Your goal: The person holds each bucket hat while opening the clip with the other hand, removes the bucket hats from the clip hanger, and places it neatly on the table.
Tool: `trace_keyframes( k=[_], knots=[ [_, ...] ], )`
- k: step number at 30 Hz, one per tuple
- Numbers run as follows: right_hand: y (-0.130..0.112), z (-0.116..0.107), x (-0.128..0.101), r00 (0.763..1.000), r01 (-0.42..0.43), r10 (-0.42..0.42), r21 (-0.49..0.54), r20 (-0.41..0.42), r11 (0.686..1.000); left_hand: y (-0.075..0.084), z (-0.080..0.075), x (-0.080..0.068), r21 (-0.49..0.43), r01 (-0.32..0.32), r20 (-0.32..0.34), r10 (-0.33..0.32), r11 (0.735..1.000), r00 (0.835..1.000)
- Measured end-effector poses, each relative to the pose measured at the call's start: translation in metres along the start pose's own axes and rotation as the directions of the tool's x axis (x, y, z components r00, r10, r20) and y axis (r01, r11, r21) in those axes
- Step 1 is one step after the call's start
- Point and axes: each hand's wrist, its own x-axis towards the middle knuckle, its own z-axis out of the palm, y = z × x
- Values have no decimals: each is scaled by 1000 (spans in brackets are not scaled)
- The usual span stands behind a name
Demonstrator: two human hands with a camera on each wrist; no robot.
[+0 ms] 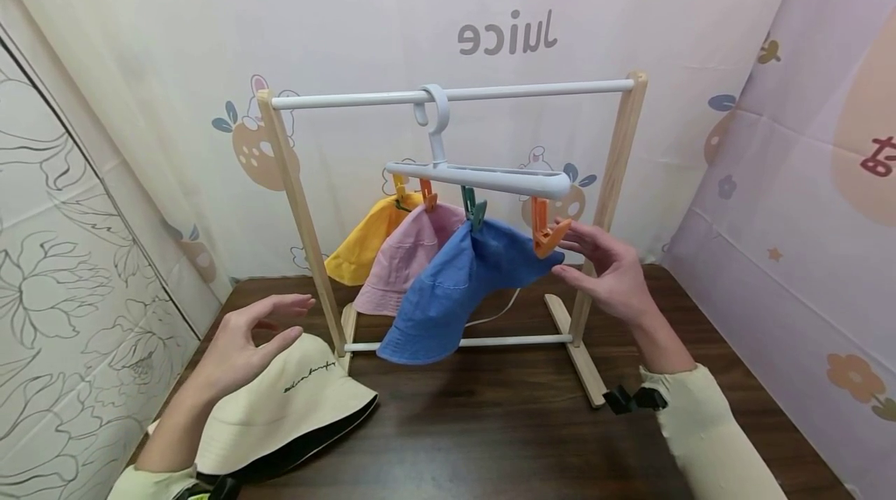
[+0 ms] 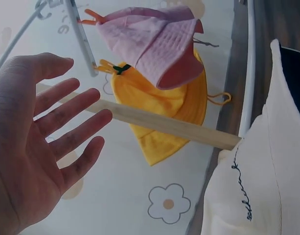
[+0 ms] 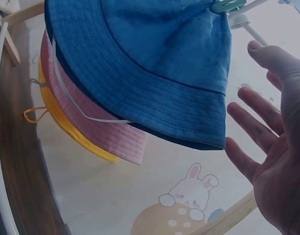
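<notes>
A blue bucket hat [image 1: 448,290] hangs by a green clip [image 1: 474,209] from a pale clip hanger [image 1: 483,177]. Behind it hang a pink bucket hat [image 1: 399,263] and a yellow hat [image 1: 364,239], each on its own clip. My right hand [image 1: 612,270] is beside an orange clip [image 1: 546,228] at the hanger's near end, fingers spread close to the blue brim; whether they touch it I cannot tell. Over a cream bucket hat [image 1: 280,399] on the table, my left hand [image 1: 241,340] hovers with loosely bent fingers and holds nothing.
The hanger hooks over the white top bar [image 1: 532,91] of a rack with wooden posts [image 1: 619,150]. A lower white bar [image 1: 518,341] joins its feet. The dark wooden table [image 1: 455,430] bears the rack, and printed curtains [image 1: 350,18] stand behind and beside it.
</notes>
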Motion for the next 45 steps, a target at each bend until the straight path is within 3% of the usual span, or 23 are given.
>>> trace_keyframes(
  k=[13,25,35,45],
  knots=[
    [5,2,2,999,-26,27,-37,32,999,9,7,8,-44,-22,-40,20,999,999],
    [10,3,4,997,-60,63,-63,46,996,20,15,20,-68,-12,-9,11,998,1000],
    [11,3,7,993,-85,94,-110,76,990,29,23,29,-115,-39,-44,34,993,998],
    [13,1,11,988,-99,112,-116,103,988,39,30,38,-150,-23,-60,14,988,998]
  ],
)
